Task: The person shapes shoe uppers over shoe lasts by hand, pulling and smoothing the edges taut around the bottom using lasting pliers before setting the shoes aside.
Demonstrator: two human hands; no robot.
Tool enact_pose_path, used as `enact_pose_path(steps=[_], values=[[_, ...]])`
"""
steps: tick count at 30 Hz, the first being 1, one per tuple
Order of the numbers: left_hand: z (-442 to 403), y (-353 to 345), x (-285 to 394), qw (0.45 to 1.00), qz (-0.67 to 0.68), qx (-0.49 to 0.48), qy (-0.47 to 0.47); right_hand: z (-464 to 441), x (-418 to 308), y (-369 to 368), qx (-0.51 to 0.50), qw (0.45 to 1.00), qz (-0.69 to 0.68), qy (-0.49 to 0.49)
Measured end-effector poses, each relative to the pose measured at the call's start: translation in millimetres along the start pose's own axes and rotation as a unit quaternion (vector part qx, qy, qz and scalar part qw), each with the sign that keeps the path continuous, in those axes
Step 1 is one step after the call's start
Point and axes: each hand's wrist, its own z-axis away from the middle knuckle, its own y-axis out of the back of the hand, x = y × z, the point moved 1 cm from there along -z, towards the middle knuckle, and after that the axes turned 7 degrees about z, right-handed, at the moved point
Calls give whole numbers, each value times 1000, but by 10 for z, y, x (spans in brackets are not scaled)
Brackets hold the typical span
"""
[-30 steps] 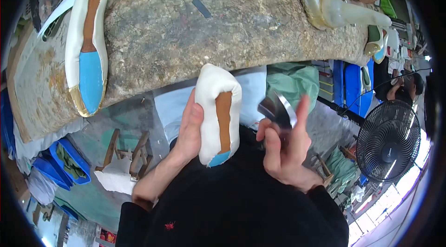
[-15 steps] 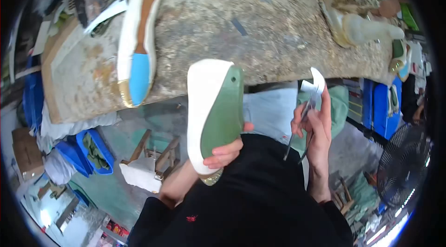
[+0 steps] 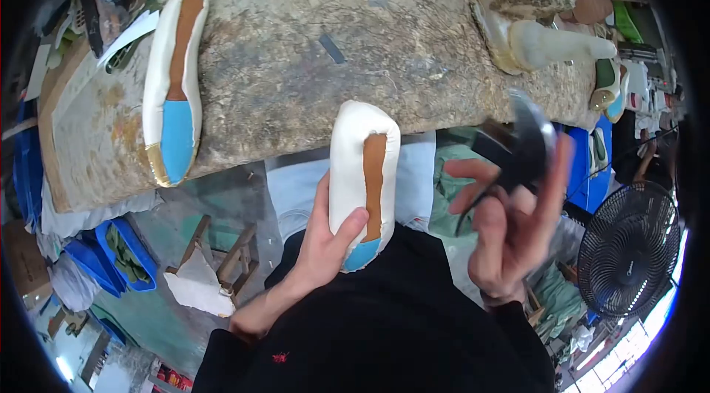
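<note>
My left hand (image 3: 329, 241) is wrapped round a white shoe (image 3: 347, 164) near the table's front edge. The shoe's underside faces up, showing a brown strip and a blue patch; my thumb lies on its lower part. To the right, my right hand (image 3: 514, 227) holds a dark metal hammer-like tool (image 3: 521, 145), blurred by motion, with its head above the fingers. The index finger is stretched out beside the tool. Tool and shoe are apart. A similar shoe (image 3: 177, 90) with a gold tip lies sole up on the left of the worktable (image 3: 296, 82).
A grey strip (image 3: 332, 48) lies on the worktable. A translucent, glue-stained form (image 3: 555, 45) stands at the right, with more shoes (image 3: 610, 90) beyond it. Below are blue bins (image 3: 126, 252), a wooden stool (image 3: 225, 256) and a black fan (image 3: 629, 249). Part of another person (image 3: 647, 160) shows at far right.
The shoe in my left hand showed its green side half a second ago; now its underside faces up again. My right hand has tilted the tool, which is now blurred. The camera view has shifted.
</note>
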Motion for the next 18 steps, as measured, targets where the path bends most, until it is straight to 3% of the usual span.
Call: enact_pose_path(steps=[1, 4, 5, 8, 9, 10, 11, 12, 14, 16, 17, 18], values=[[6, -9, 4, 1000, -4, 3, 2, 6, 42, 1, -2, 1000, 3, -3], [-14, -5, 60, 999, -32, 4, -8, -18, 230, -97, -70, 971, 149, 172], [-5, 2, 72, 998, -56, 1, -16, -42, 212, -102, -72, 971, 149, 172], [-17, 38, 73, 999, -35, -13, -5, -160, 168, -139, -235, 956, 173, 4], [-19, 41, 78, 999, -32, -8, -5, -74, 190, -132, -149, 977, 143, 59], [-7, 30, 91, 1000, -28, -9, 2, 106, 225, -167, -71, 994, 75, 35], [-12, 24, 103, 1000, -26, -13, 5, 54, 318, -132, -131, 977, 107, 133], [-22, 26, 102, 1000, -26, -16, 4, -104, 286, -284, -124, 929, 289, 196], [-18, 44, 92, 999, -36, -19, -2, -227, 268, -363, -180, 936, 269, 136], [-59, 76, 87, 999, -38, -22, -11, -209, 209, -306, -101, 971, 183, 114], [-32, 86, 73, 999, -43, -23, -6, 33, 392, -349, -9, 991, 107, 82], [-32, 85, 73, 999, -34, -28, -5, 50, 379, -356, -12, 991, 107, 79]])
